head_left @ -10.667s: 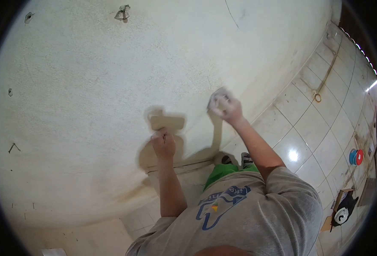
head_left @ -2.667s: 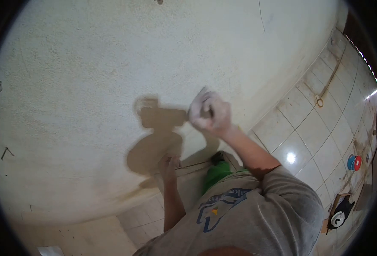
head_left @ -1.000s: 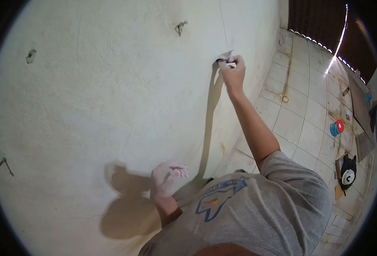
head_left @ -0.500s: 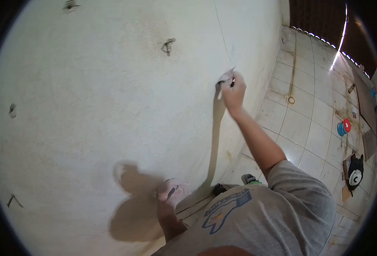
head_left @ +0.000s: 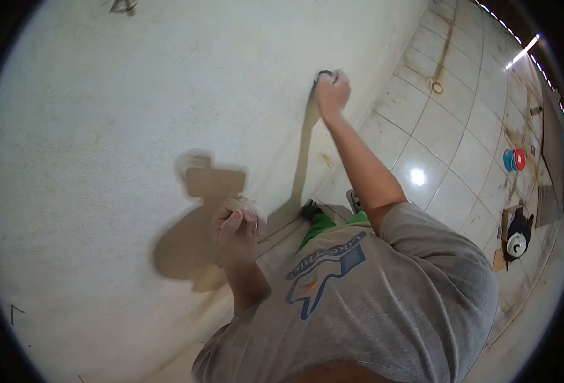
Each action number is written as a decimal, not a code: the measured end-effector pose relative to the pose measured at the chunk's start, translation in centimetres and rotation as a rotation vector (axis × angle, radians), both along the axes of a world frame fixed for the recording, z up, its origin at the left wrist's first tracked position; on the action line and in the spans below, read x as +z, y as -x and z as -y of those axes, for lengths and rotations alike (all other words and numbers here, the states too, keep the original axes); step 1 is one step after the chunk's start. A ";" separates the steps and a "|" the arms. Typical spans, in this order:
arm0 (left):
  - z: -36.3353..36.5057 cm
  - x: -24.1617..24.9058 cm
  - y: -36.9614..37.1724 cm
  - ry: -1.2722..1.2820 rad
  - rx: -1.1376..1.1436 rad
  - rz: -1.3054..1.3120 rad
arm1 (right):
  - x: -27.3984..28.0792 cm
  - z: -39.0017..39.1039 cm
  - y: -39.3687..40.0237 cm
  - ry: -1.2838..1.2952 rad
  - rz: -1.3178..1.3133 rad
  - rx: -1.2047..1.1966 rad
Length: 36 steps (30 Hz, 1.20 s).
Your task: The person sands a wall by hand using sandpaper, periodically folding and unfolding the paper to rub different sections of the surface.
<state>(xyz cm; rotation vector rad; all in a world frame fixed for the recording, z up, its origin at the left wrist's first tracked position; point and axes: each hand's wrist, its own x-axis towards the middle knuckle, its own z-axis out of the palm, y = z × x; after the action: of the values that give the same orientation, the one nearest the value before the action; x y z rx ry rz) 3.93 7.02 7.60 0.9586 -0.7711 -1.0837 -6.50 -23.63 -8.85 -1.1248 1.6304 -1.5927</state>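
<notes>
Head view: at left, pale wall [head_left: 103, 159] with a broad shadow [head_left: 183, 246]; then left hand [head_left: 238, 220], dusty, fingers curled in, impossible to tell whether around anything; next, right hand [head_left: 332, 91], grasping thin dark-edged piece [head_left: 324, 73] at the wall; farther right, red-and-blue round object [head_left: 513, 159] on floor tiles [head_left: 435, 137].

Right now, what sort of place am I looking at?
Probably an indoor room under repair or upkeep: a pale, marked wall, a stained tiled floor, and what looks like a red-and-blue spool.
</notes>
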 end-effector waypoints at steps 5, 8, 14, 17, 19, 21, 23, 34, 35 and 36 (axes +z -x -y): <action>1.2 -0.1 1.2 -0.006 0.006 -0.077 | 4.5 -12.2 -6.2 0.542 0.117 0.286; 1.0 1.0 1.0 -0.001 0.002 -0.063 | 5.8 -12.5 -3.1 1.038 -0.100 0.662; -0.5 2.5 0.6 0.062 0.007 0.061 | -3.4 -0.9 0.2 0.234 -0.039 0.123; -0.8 1.5 0.3 0.016 0.016 0.033 | -0.8 -4.7 -2.5 0.199 -0.100 0.024; -0.7 1.0 0.4 -0.025 0.011 0.024 | 0.4 -9.3 -4.7 0.474 -0.139 0.074; -0.3 0.5 0.5 -0.045 0.016 -0.009 | 0.6 -14.3 -5.8 0.583 -0.071 0.390; 0.4 0.3 0.3 -0.045 0.024 -0.062 | 0.2 -14.6 -4.9 0.767 -0.240 0.647; 1.1 0.7 1.1 -0.057 0.190 0.185 | -0.2 -6.2 -3.7 0.140 -0.083 -0.029; 0.8 0.5 1.3 -0.091 0.198 0.190 | 0.8 -9.2 -4.7 0.258 -0.044 0.100; 0.8 0.4 1.4 -0.112 0.198 0.197 | 1.5 -12.0 -5.4 0.379 0.001 0.229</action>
<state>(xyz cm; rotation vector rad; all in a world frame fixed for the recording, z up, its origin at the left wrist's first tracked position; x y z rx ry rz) 2.53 6.25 7.97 1.2242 -0.7633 -0.8755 -1.13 -11.61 -7.33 -1.4429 1.1741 -1.7875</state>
